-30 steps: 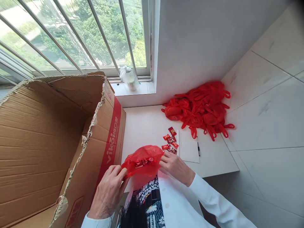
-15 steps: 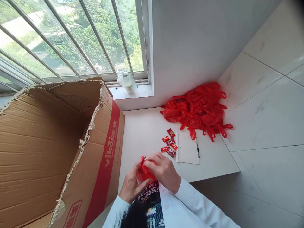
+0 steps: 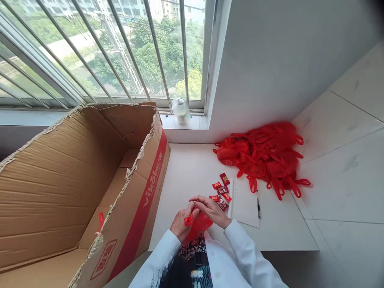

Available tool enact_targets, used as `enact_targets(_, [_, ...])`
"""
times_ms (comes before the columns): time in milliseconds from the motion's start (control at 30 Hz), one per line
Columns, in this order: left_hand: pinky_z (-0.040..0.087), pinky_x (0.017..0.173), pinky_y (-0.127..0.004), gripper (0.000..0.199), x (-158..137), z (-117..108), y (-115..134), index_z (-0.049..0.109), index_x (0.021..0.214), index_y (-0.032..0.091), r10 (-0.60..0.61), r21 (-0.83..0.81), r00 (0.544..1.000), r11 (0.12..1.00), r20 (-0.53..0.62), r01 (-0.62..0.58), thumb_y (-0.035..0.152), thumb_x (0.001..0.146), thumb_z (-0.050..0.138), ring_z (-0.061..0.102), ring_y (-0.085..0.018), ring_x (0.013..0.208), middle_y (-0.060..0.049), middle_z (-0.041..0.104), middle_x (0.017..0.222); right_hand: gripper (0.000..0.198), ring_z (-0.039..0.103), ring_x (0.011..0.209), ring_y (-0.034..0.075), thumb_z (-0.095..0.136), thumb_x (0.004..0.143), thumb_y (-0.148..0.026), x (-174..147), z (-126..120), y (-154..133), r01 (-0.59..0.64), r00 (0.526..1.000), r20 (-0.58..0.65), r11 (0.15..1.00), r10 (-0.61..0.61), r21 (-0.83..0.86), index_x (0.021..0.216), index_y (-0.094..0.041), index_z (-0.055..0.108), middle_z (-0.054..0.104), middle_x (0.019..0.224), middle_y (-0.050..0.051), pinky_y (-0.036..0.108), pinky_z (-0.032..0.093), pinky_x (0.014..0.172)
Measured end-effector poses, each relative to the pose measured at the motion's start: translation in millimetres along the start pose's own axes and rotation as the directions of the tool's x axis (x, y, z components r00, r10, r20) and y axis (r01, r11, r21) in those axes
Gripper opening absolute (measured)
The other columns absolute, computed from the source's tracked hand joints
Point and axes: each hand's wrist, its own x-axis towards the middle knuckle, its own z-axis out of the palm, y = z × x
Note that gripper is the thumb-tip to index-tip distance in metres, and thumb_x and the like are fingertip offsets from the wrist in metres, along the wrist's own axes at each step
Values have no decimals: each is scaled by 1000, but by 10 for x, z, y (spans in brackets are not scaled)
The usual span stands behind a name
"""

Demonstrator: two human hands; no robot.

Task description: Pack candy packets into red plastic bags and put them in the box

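Close to my body, both hands are on a small red bag (image 3: 200,229) of thin cloth. My left hand (image 3: 181,224) is closed round its gathered side, with a red end poking out by the thumb. My right hand (image 3: 213,211) grips the bag from the other side, its fingers meeting those of the left. What the bag holds, if anything, is hidden. Just beyond my right hand lie several small red and maroon wrapped packets (image 3: 222,191). A white notebook (image 3: 246,204) sits to their right, with a black pen (image 3: 258,205) along its edge.
A big open cardboard box (image 3: 141,196) stands at the left, a bit of red (image 3: 101,221) showing inside. Many red bags (image 3: 264,156) are heaped at the back right of the white table (image 3: 186,164). A plastic-wrapped cup (image 3: 181,112) stands on the sill of the barred window.
The view has swung to the left, showing more of the box's inside. My hands have turned the red bag and come closer together; a red end now sticks out at my left hand.
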Motion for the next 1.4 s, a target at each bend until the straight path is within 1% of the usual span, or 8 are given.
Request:
enact_targets(200, [37,41,-23,45,1,35,-67,33,79,23,-143,-465,980,864,138,192,65,86,17,47,-11,39,7,45,51,13,59,71,14,57,79,-29,-63,129,-10,-1,968,-250,998,16,61,79,-16,61,64,75,2,25,47,67])
enact_targets(300, [43,50,-25,46,9,-29,-105,32,74,22,-76,-456,991,882,107,117,67,82,24,52,-11,50,3,50,59,13,59,79,15,53,82,-22,-234,147,-212,117,984,-117,980,-137,-162,79,-19,65,65,77,2,29,46,78])
enact_targets(400, [43,57,-24,39,-42,-128,-105,33,68,20,4,-339,999,941,36,8,54,73,53,51,-12,59,3,50,64,13,59,80,15,54,80,-18,-359,83,-286,181,979,126,965,-159,-191,77,-21,66,66,79,2,28,46,79])
enact_targets(467, [42,58,-25,28,-98,-152,-75,37,65,19,55,-198,998,979,-1,-54,36,71,59,50,-13,59,3,49,61,11,59,85,16,54,80,-20,-350,43,-255,160,985,78,984,-154,-79,82,-20,65,65,88,4,28,47,79])
enact_targets(600, [42,64,-29,9,-151,-64,-6,50,72,18,156,101,984,984,-92,-146,13,78,45,53,-17,68,-2,55,70,30,57,100,17,37,91,-33,-55,77,-91,98,993,-66,993,-94,61,98,-18,62,62,105,8,32,45,91])
enact_targets(867, [47,64,-29,34,-41,-9,-215,58,83,16,253,413,929,902,-269,-125,15,92,25,57,-21,88,-13,58,103,39,58,99,16,53,82,-38,468,217,396,10,931,361,989,-64,148,115,-17,57,63,109,6,32,45,91])
enact_targets(1133, [46,86,-36,21,-26,-27,-549,58,83,17,281,387,929,906,-241,-174,24,90,39,50,-22,102,-9,55,104,30,58,88,16,41,91,-21,233,-77,481,197,980,116,792,-159,-577,102,-25,68,68,93,4,28,45,79])
enact_targets(1400, [43,82,-38,25,-377,348,-1175,52,65,17,-34,161,958,983,-285,83,28,85,42,46,-20,91,-5,50,90,30,63,83,19,45,85,-13,66,-363,999,-201,978,-124,582,169,-788,92,-24,72,71,86,4,30,47,77])
